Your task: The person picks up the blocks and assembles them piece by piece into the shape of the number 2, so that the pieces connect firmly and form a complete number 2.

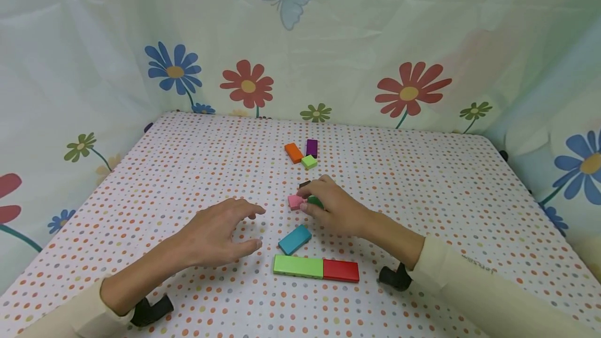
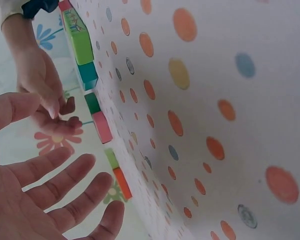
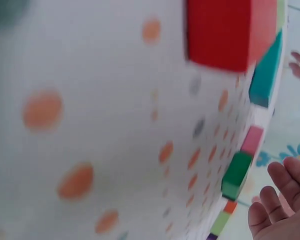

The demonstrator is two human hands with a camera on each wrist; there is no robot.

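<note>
My right hand (image 1: 335, 207) hovers over a dark green block (image 3: 236, 175) and a pink block (image 1: 295, 202) that lie side by side. Its fingers are loosely bent, and both wrist views show them apart from the blocks. A dark block (image 1: 304, 184) peeks out beyond the fingertips, mostly hidden. To the left, my left hand (image 1: 220, 233) is held above the cloth, fingers spread and holding nothing. A teal block (image 1: 295, 239) lies at an angle between the hands. Nearer me, a long light green block (image 1: 298, 266) and a red block (image 1: 340, 270) sit end to end.
Farther back, an orange block (image 1: 293, 153), a purple block (image 1: 312, 148) and a small lime block (image 1: 309, 161) lie close together. A dotted cloth (image 1: 413, 186) covers the table. Behind it hangs a curtain (image 1: 347, 40) printed with flowers.
</note>
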